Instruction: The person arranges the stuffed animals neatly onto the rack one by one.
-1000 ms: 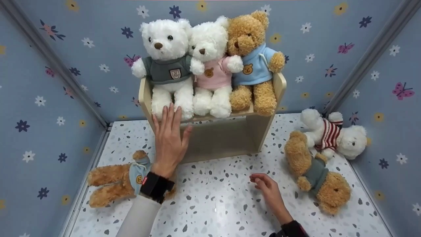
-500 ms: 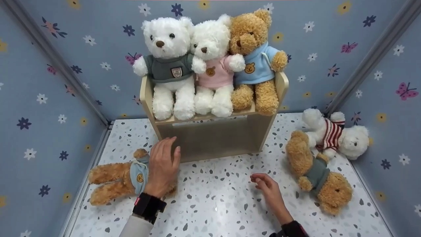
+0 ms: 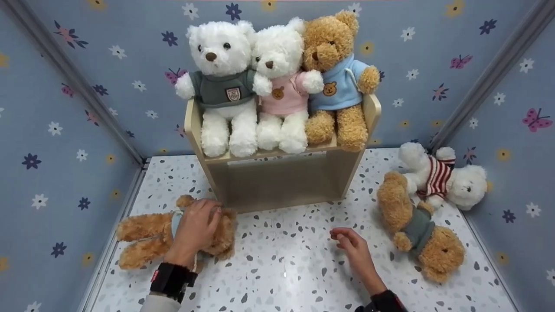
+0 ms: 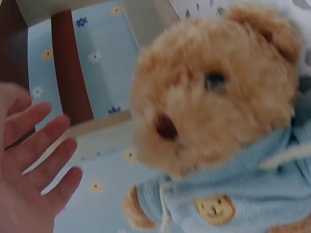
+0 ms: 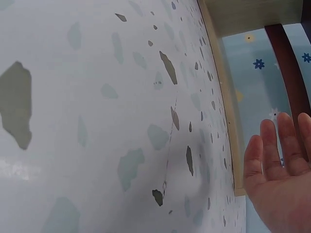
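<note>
My left hand (image 3: 194,229) is over the chest of a brown teddy bear (image 3: 147,227) in a light blue hoodie, which lies on its back at the left. In the left wrist view the bear's face (image 4: 209,104) fills the right side, and the fingers (image 4: 48,141) look loosely bent and spread, with nothing between them. Whether the hand touches the bear I cannot tell. My right hand (image 3: 357,255) stays low over the speckled tabletop (image 3: 282,260), its fingers relaxed and holding nothing.
A wooden shelf (image 3: 352,173) bears a white bear in grey-green (image 3: 223,97), a white bear in pink (image 3: 282,95) and a brown bear in blue (image 3: 336,84). At right lie a brown bear (image 3: 442,251) and a white bear in stripes (image 3: 467,186). Flowered walls (image 3: 60,143) surround the table.
My left hand has come down from beside the legs of the white bear in grey-green to above the lying brown bear at the left. The right hand has kept its place.
</note>
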`<action>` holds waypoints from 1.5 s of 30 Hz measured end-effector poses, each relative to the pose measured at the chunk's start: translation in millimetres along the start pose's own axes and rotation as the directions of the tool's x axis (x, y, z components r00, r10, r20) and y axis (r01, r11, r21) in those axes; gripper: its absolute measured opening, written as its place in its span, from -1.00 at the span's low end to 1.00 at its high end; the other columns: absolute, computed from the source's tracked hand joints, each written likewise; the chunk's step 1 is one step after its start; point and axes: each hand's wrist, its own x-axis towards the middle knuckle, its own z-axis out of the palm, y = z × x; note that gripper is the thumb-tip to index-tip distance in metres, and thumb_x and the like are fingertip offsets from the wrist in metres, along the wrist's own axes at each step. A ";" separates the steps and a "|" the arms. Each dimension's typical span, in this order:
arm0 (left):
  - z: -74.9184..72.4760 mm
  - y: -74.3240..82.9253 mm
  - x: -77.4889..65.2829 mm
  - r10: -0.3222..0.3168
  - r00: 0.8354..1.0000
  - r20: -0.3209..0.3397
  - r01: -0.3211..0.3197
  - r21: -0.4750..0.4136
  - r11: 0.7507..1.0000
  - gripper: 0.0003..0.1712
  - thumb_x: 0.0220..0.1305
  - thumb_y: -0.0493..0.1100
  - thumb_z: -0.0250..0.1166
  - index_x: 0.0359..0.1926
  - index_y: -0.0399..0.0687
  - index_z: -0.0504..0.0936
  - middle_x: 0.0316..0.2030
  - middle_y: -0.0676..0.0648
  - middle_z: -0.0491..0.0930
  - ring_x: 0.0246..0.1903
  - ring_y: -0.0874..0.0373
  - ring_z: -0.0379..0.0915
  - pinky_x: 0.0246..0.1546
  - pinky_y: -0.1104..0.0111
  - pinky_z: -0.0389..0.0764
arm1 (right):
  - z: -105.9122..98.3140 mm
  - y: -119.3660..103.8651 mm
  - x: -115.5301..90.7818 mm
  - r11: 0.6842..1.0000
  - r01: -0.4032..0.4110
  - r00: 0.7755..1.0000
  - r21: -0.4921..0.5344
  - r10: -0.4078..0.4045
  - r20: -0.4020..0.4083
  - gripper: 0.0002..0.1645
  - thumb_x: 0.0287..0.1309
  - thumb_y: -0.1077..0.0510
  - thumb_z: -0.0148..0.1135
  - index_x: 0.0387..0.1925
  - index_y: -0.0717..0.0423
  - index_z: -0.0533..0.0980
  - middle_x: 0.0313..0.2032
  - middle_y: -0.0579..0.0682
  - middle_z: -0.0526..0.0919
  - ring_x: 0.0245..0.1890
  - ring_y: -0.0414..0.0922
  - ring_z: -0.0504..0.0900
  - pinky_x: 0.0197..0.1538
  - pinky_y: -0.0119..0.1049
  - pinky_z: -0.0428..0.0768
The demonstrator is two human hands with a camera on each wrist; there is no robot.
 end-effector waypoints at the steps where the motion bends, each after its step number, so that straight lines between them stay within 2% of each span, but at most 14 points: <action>1: -1.8 -3.2 -1.3 0.003 0.999 0.039 -0.003 0.002 1.000 -0.85 0.41 -0.29 0.30 -0.08 -0.27 0.71 -0.12 -0.24 0.68 -0.05 -0.23 0.61 0.06 -0.09 0.59 | 0.3 0.0 0.1 1.000 -0.001 1.000 0.004 0.001 0.001 -0.68 0.56 0.18 0.09 0.11 0.32 0.59 0.05 0.21 0.69 0.01 -0.13 0.69 0.05 -0.17 0.67; 4: -5.6 -12.5 -5.6 0.005 0.991 0.136 -0.007 0.017 1.000 -0.80 0.38 -0.31 0.32 -0.02 -0.30 0.69 -0.06 -0.29 0.66 0.00 -0.26 0.58 0.09 -0.12 0.57 | 1.2 -0.1 0.4 1.000 -0.005 1.000 0.020 0.005 0.008 -0.68 0.56 0.18 0.10 0.11 0.32 0.59 0.06 0.20 0.69 0.03 -0.12 0.69 0.07 -0.16 0.66; 7: -7.9 -19.6 -10.1 -0.028 0.972 0.233 0.025 0.016 1.000 -0.70 0.37 -0.29 0.32 0.07 -0.32 0.65 0.02 -0.33 0.62 0.05 -0.29 0.56 0.11 -0.14 0.56 | 2.3 -1.2 0.3 0.999 -0.009 1.000 0.033 0.008 0.013 -0.68 0.55 0.18 0.10 0.12 0.32 0.59 0.06 0.20 0.69 0.03 -0.11 0.69 0.08 -0.20 0.65; 10: -9.6 -25.5 -15.6 -0.086 0.939 0.334 0.091 0.000 0.996 -0.60 0.40 -0.24 0.32 0.18 -0.32 0.60 0.10 -0.36 0.59 0.11 -0.30 0.53 0.13 -0.15 0.55 | 3.3 -0.7 -0.1 1.000 -0.004 1.000 0.029 0.004 0.013 -0.68 0.55 0.19 0.10 0.12 0.33 0.58 0.06 0.21 0.69 0.03 -0.08 0.69 0.07 -0.23 0.65; 13: -10.9 -31.1 -20.6 -0.131 0.905 0.404 0.149 -0.012 0.989 -0.53 0.43 -0.18 0.30 0.27 -0.29 0.56 0.18 -0.37 0.55 0.17 -0.32 0.50 0.18 -0.16 0.51 | 3.7 -0.2 -0.2 1.000 -0.004 1.000 0.019 0.004 0.016 -0.68 0.56 0.18 0.10 0.12 0.33 0.58 0.05 0.22 0.69 0.04 -0.05 0.68 0.07 -0.22 0.66; 15: -11.7 -35.0 -23.3 -0.145 0.893 0.426 0.169 -0.017 0.986 -0.49 0.41 -0.18 0.30 0.31 -0.29 0.54 0.21 -0.39 0.52 0.20 -0.33 0.47 0.21 -0.18 0.48 | 3.7 0.0 -0.1 1.000 -0.013 1.000 0.014 0.013 0.020 -0.67 0.56 0.16 0.11 0.12 0.32 0.59 0.05 0.20 0.69 0.05 -0.04 0.68 0.09 -0.21 0.66; 19: -10.8 -39.6 -23.5 -0.149 0.883 0.445 0.176 -0.020 0.984 -0.33 0.30 -0.18 0.39 0.38 -0.30 0.46 0.28 -0.42 0.46 0.26 -0.38 0.40 0.25 -0.23 0.43 | 2.8 0.9 0.7 1.000 -0.021 0.999 0.004 0.021 0.024 -0.65 0.56 0.12 0.11 0.12 0.30 0.59 0.06 0.18 0.69 0.06 -0.05 0.68 0.10 -0.20 0.65; 24: -7.8 -42.5 -22.2 -0.127 0.862 0.490 0.124 0.039 0.991 0.01 0.09 0.01 0.61 0.47 -0.28 0.37 0.36 -0.43 0.39 0.34 -0.41 0.30 0.28 -0.28 0.36 | 2.1 3.5 0.6 1.000 -0.009 0.999 0.007 0.009 0.031 -0.64 0.57 0.13 0.10 0.12 0.33 0.58 0.07 0.23 0.68 0.05 -0.09 0.69 0.12 -0.09 0.66; 28: -6.0 -43.8 -22.7 -0.123 0.843 0.524 0.088 0.092 0.992 0.26 -0.09 0.15 0.70 0.53 -0.24 0.29 0.41 -0.47 0.29 0.38 -0.45 0.21 0.31 -0.37 0.25 | 1.5 5.4 0.9 1.000 0.005 1.000 0.000 -0.005 0.028 -0.65 0.57 0.14 0.09 0.11 0.35 0.58 0.06 0.26 0.68 0.03 -0.13 0.70 0.11 -0.05 0.66; 31: -4.6 -44.3 -22.5 -0.121 0.843 0.525 0.061 0.129 0.990 0.28 -0.13 0.07 0.74 0.54 -0.22 0.27 0.40 -0.48 0.31 0.37 -0.47 0.22 0.29 -0.42 0.22 | 0.8 5.3 1.0 1.000 0.006 1.000 0.004 -0.006 0.029 -0.64 0.57 0.14 0.09 0.11 0.35 0.58 0.06 0.28 0.68 0.02 -0.14 0.70 0.11 -0.04 0.66; 35: -1.5 -45.8 -21.7 -0.088 0.864 0.496 0.000 0.176 0.984 0.14 -0.08 -0.27 0.69 0.52 -0.21 0.31 0.23 -0.45 0.50 0.26 -0.46 0.34 0.21 -0.37 0.33 | 0.5 4.2 0.8 1.000 -0.007 1.000 0.016 0.006 0.031 -0.65 0.56 0.13 0.10 0.11 0.34 0.58 0.06 0.27 0.68 0.03 -0.13 0.70 0.12 -0.03 0.65; 39: 3.9 -51.0 -22.8 -0.055 0.885 0.462 -0.041 0.195 0.980 0.11 -0.16 -0.38 0.68 0.46 -0.27 0.37 0.06 -0.41 0.60 0.17 -0.43 0.40 0.18 -0.28 0.41 | 0.3 4.1 0.8 1.000 -0.017 0.999 0.019 0.017 0.028 -0.67 0.56 0.14 0.11 0.10 0.32 0.59 0.05 0.21 0.69 0.03 -0.11 0.69 0.13 -0.03 0.65; 41: 5.9 -53.5 -24.1 -0.043 0.898 0.438 -0.051 0.200 0.978 0.09 -0.23 -0.30 0.73 0.39 -0.34 0.43 0.02 -0.39 0.61 0.13 -0.39 0.41 0.17 -0.26 0.40 | 0.1 3.8 1.1 1.000 -0.021 1.000 0.018 0.020 0.023 -0.68 0.55 0.15 0.11 0.09 0.31 0.60 0.04 0.20 0.70 0.03 -0.10 0.69 0.13 -0.01 0.65; 45: 8.4 -55.5 -26.7 -0.028 0.930 0.366 -0.053 0.210 0.976 -0.05 -0.21 -0.02 0.75 0.19 -0.36 0.56 -0.04 -0.32 0.65 0.10 -0.30 0.41 0.16 -0.22 0.30 | -0.6 2.8 1.4 1.000 -0.017 1.000 0.011 0.017 0.019 -0.68 0.56 0.15 0.11 0.10 0.30 0.60 0.04 0.19 0.70 0.03 -0.10 0.68 0.13 -0.03 0.65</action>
